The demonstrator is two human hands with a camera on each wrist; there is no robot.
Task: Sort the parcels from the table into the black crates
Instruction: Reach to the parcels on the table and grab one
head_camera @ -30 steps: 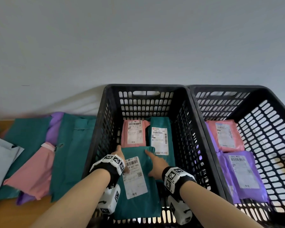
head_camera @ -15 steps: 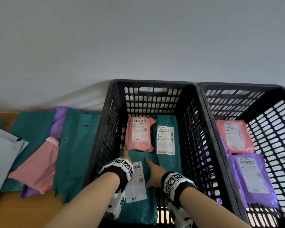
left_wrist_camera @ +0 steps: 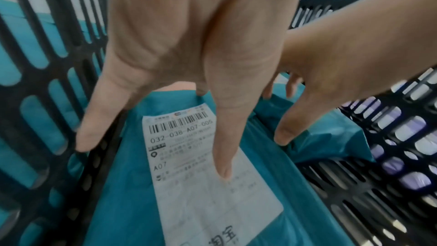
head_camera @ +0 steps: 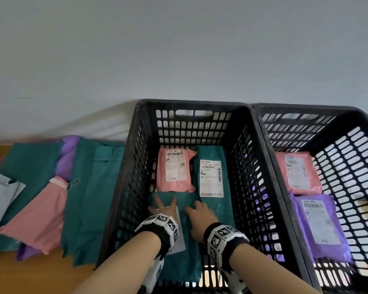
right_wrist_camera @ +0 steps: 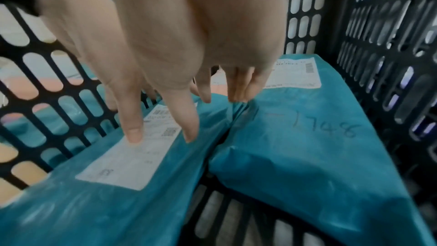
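A teal parcel with a white label lies flat at the near end of the left black crate. My left hand rests on its far end with straight, spread fingers, one fingertip on the label. Beside it my right hand is open too, its fingertips at the parcel's far right corner. Further back in this crate lie a pink parcel and a second teal parcel. The right black crate holds a pink parcel and a purple parcel.
On the wooden table left of the crates lie overlapping parcels: teal parcels, a pink one, a purple one and a grey one. A plain wall stands behind. The crate walls close in on both hands.
Both hands held the teal parcel's far end and lowered it into the left crate. It now lies on the bottom, and the fingers have let go and spread out.
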